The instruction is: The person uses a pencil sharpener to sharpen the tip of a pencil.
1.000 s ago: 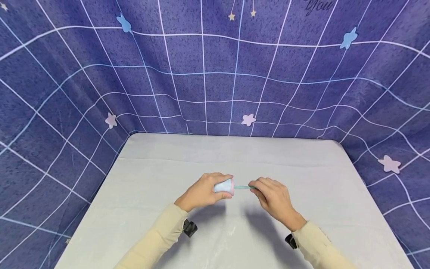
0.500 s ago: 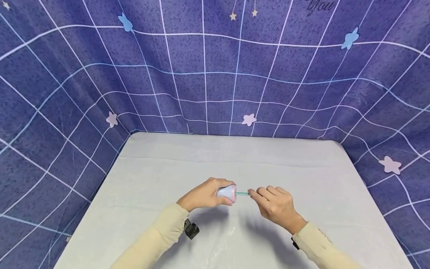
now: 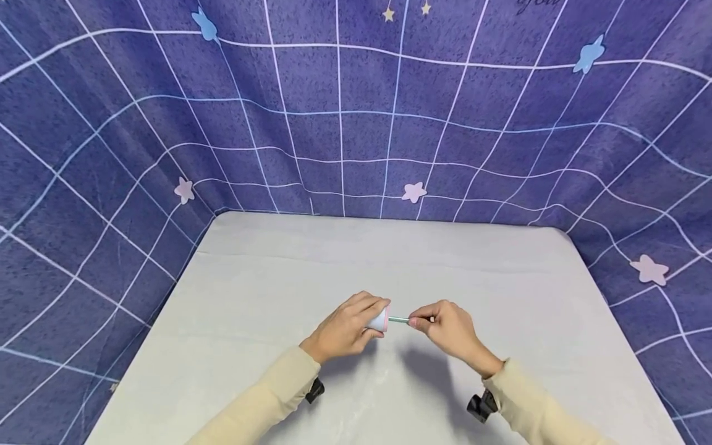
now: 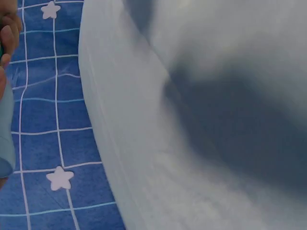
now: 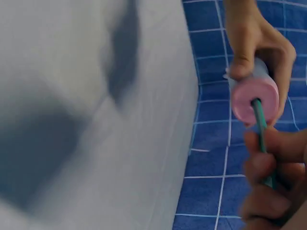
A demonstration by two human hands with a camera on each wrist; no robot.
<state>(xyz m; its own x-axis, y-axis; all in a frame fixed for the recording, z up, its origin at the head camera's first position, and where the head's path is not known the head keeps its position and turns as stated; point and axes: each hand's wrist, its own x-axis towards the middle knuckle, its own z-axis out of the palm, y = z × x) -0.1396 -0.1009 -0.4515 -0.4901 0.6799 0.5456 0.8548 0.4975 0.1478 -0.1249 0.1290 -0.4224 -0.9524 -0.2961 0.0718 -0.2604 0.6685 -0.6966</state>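
Note:
My left hand [image 3: 346,326] grips a light-blue pencil sharpener [image 3: 379,320] with a pink end face, fingers on the far side and thumb on the near side. A green pencil [image 3: 398,319] sticks out of that pink end toward the right. Its outer part is pinched between thumb and fingers of my right hand [image 3: 452,332]. In the right wrist view the pencil [image 5: 259,117] enters the round hole in the sharpener's pink face [image 5: 243,101]; its tip is hidden inside. Only the sharpener's blue body [image 4: 5,132] shows at the left edge of the left wrist view. Both hands are above the table.
A table with a white cover [image 3: 289,266] lies beneath the hands and carries their shadows. Behind it and at both sides hangs a blue-purple curtain [image 3: 311,139] with grid lines and stars. Black wrist cameras [image 3: 481,406] are strapped under the cream sleeves.
My right hand has rolled back and forth around the pencil, its fingers changing pose. The sharpener has tilted slightly and shifted a little toward the right hand, and my left fingers have shifted over it.

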